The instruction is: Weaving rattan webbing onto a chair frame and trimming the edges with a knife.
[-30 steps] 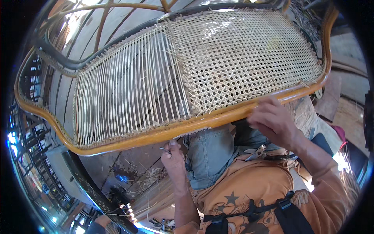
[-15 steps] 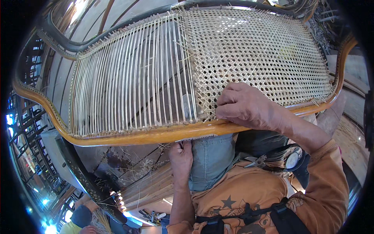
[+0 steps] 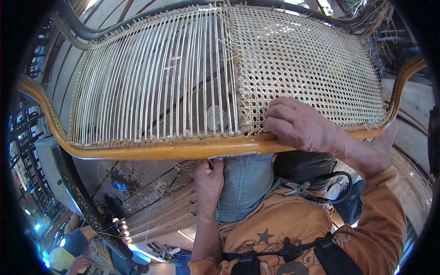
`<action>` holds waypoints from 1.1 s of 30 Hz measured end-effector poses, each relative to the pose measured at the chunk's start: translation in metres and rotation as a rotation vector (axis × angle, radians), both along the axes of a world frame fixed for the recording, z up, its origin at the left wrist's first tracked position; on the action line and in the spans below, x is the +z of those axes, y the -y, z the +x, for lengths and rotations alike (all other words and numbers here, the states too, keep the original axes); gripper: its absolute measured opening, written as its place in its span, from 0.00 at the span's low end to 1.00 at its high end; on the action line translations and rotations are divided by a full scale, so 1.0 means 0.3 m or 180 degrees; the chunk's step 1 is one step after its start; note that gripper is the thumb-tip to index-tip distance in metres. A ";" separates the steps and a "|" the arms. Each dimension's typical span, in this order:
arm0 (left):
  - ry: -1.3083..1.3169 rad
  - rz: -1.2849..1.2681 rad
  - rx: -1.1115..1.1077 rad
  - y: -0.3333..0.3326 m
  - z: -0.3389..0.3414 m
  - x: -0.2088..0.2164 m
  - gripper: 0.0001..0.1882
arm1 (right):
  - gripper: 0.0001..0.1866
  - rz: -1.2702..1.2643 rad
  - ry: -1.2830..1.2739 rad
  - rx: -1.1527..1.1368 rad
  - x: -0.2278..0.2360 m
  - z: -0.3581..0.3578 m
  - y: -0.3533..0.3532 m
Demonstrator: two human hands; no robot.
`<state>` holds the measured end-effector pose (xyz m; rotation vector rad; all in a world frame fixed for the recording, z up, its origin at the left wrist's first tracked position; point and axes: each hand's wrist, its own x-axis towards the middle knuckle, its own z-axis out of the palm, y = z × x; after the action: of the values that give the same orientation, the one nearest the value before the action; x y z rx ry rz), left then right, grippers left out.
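A curved wooden furniture frame [image 3: 174, 150] with a glossy brown rail lies across in front of me. Its right half carries a woven cane panel [image 3: 311, 64] with small open holes; on the left, only lengthwise cane strands [image 3: 133, 82] are strung. My right hand [image 3: 300, 124] rests at the rail by the panel's near left corner, fingers curled together over the weave's edge. What they pinch is hidden. Below the rail, my left hand [image 3: 209, 181] is closed, thumb against fingers, its tips close under the wood. Anything it grips I cannot make out.
Pliers [image 3: 298, 189] and a dark ring-shaped object [image 3: 341, 187] lie by my lap. Dark curved wooden pieces [image 3: 87, 197] stand at left. Another person [image 3: 75, 247] sits at lower left. Loose cane scraps [image 3: 160, 192] litter the floor beside wooden planks [image 3: 160, 213].
The frame sits slightly higher in the picture, its woven part shifted a little right. My right hand keeps its place at the panel's corner; my left stays under the rail, still closed.
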<state>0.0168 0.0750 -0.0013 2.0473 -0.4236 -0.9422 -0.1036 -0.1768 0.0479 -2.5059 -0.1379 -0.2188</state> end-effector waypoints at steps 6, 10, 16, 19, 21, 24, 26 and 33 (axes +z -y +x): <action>-0.0172 -0.0235 0.0107 0.016 -0.004 -0.002 0.09 | 0.15 0.0027 0.0124 -0.0081 -0.012 0.019 -0.009; -0.0028 -0.0109 0.0077 -0.006 -0.005 -0.006 0.09 | 0.11 0.1432 -0.0292 -0.0676 0.000 -0.012 0.005; -0.0528 0.0198 0.0701 -0.054 0.061 -0.031 0.11 | 0.13 0.1505 -0.0390 -0.0839 0.002 -0.014 -0.013; -0.0514 0.0222 0.0704 -0.066 0.057 -0.048 0.11 | 0.11 0.1153 -0.0305 -0.0568 -0.001 -0.001 -0.022; -0.0477 0.0269 0.0713 -0.070 0.048 -0.056 0.11 | 0.11 0.1089 -0.0324 -0.0571 -0.003 0.000 -0.028; -0.0578 0.0181 0.0704 -0.066 0.038 -0.074 0.11 | 0.10 0.1014 -0.0383 -0.0570 -0.006 0.003 -0.020; -0.0511 0.0221 0.0574 -0.056 0.038 -0.050 0.10 | 0.09 0.1011 -0.0411 -0.0532 -0.003 0.011 -0.014; -0.0588 0.0260 0.0599 -0.036 0.032 -0.025 0.09 | 0.06 0.0254 -0.0545 -0.0212 0.053 0.024 -0.016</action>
<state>0.0264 0.0860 -0.0088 2.0104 -0.0932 -1.0356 -0.0965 -0.1719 0.0636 -2.4387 0.0235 -0.0351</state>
